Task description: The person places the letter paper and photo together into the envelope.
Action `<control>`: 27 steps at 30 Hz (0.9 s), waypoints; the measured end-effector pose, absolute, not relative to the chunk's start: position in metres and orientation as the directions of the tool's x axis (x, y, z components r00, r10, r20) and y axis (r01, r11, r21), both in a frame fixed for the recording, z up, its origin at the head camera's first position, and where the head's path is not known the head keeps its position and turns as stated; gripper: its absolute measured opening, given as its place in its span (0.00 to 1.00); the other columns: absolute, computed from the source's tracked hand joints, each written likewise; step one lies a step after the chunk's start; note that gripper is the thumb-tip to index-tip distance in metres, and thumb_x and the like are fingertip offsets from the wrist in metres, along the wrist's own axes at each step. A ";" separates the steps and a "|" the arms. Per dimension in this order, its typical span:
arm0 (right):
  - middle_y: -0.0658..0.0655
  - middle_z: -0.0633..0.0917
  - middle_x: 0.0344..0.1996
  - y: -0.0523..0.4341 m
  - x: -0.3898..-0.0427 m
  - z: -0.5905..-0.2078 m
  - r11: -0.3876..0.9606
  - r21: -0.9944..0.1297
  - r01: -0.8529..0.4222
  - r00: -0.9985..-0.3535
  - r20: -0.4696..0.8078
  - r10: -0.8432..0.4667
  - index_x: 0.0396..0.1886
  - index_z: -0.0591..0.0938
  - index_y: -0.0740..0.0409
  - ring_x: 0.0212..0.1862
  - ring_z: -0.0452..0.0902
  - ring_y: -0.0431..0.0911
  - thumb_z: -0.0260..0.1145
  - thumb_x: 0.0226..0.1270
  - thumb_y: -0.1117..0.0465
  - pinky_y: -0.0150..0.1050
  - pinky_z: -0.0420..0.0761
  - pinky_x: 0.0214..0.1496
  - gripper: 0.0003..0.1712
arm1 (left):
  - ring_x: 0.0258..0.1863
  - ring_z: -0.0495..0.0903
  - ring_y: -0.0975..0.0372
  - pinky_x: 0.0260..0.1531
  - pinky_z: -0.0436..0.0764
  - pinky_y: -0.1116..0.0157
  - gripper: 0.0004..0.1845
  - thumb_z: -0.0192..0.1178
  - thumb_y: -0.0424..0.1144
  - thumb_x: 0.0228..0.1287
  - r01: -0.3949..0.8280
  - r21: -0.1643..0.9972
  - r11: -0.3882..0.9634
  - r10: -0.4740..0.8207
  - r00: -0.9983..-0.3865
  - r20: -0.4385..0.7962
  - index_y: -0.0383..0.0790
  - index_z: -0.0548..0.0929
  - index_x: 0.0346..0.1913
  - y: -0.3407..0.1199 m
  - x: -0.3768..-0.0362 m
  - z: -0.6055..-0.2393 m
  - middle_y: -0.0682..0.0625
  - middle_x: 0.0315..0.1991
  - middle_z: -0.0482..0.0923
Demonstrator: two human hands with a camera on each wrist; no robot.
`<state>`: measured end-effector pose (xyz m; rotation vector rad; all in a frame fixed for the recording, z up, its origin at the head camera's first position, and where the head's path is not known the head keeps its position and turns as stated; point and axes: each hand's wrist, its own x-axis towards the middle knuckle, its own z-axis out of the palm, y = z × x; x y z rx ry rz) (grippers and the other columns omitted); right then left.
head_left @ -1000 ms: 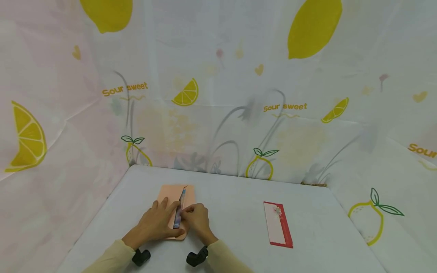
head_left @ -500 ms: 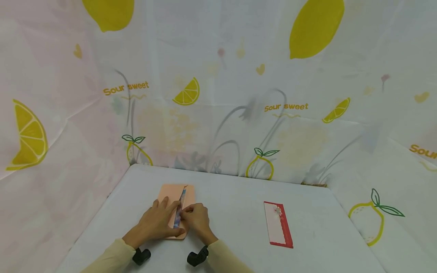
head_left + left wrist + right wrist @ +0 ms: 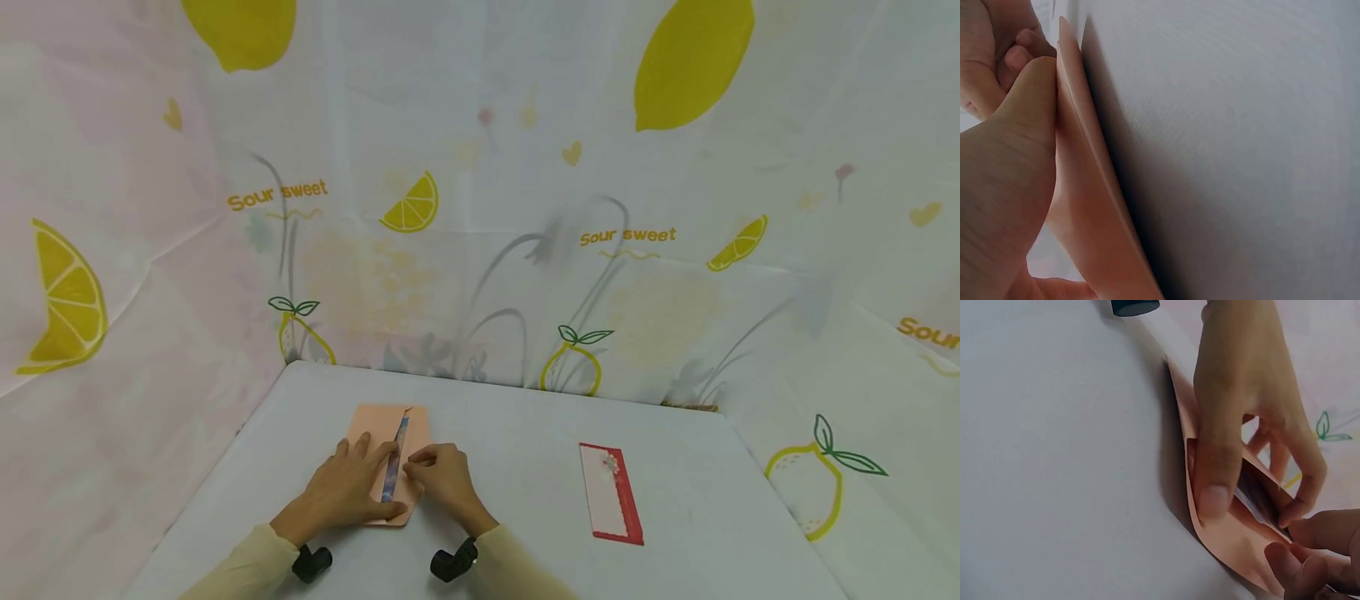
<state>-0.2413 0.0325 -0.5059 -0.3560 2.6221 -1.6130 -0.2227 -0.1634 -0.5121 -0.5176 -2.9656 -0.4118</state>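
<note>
A peach envelope (image 3: 414,422) lies flat at the left of the white table, and a bluish patterned card (image 3: 397,450) shows through its open slit. My left hand (image 3: 360,483) lies on the envelope with straight fingers and presses it down. In the right wrist view its thumb (image 3: 1213,487) and fingertips bear on the peach envelope (image 3: 1229,547). My right hand (image 3: 423,473) pinches the envelope's right flap with curled fingers (image 3: 1300,559). In the left wrist view, the envelope's edge (image 3: 1094,212) rises beside my left thumb (image 3: 1016,156).
A red and white card (image 3: 611,500) lies flat on the right part of the table (image 3: 510,467). Lemon-print cloth (image 3: 480,208) hangs behind and on both sides. Black wrist camera mounts (image 3: 311,563) sit at both cuffs near the front edge.
My right hand and wrist have slid a little to the right, along with the flap it pinches. The left hand and the envelope have stayed where they were.
</note>
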 end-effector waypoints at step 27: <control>0.52 0.85 0.34 0.176 -0.236 -0.495 0.547 -0.832 -0.092 -0.996 0.080 -0.047 0.47 0.87 0.61 0.33 0.77 0.45 0.73 0.67 0.60 0.38 0.79 0.32 0.12 | 0.48 0.74 0.39 0.36 0.80 0.43 0.47 0.70 0.77 0.45 0.359 0.282 0.890 0.330 -0.933 0.146 0.54 0.76 0.65 -0.164 -0.225 -0.515 0.30 0.66 0.69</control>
